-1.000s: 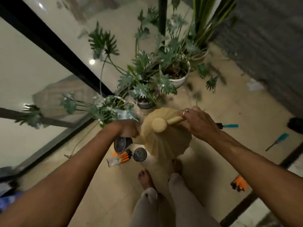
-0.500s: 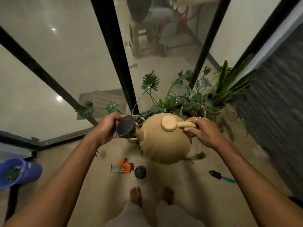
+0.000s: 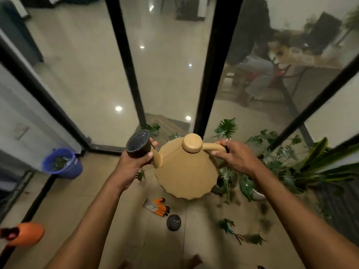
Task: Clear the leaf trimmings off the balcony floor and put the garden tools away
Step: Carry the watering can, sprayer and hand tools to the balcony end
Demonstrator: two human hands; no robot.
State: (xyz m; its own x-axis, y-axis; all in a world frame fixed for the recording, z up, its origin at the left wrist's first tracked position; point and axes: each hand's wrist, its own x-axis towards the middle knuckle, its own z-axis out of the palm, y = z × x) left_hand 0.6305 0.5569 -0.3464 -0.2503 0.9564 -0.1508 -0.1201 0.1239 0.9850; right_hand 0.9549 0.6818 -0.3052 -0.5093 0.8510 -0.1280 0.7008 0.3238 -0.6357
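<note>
Tan watering can [image 3: 186,171] held above the balcony floor [image 3: 132,230]: right hand [image 3: 235,158] wrapped round its handle, left hand [image 3: 134,160] gripping the black rose [image 3: 138,143] at the spout. Risk: rose pulls loose, can swings. Underfoot lie a glove [image 3: 157,206] and leaf trimmings [image 3: 226,225]; likely slip hazard.
</note>
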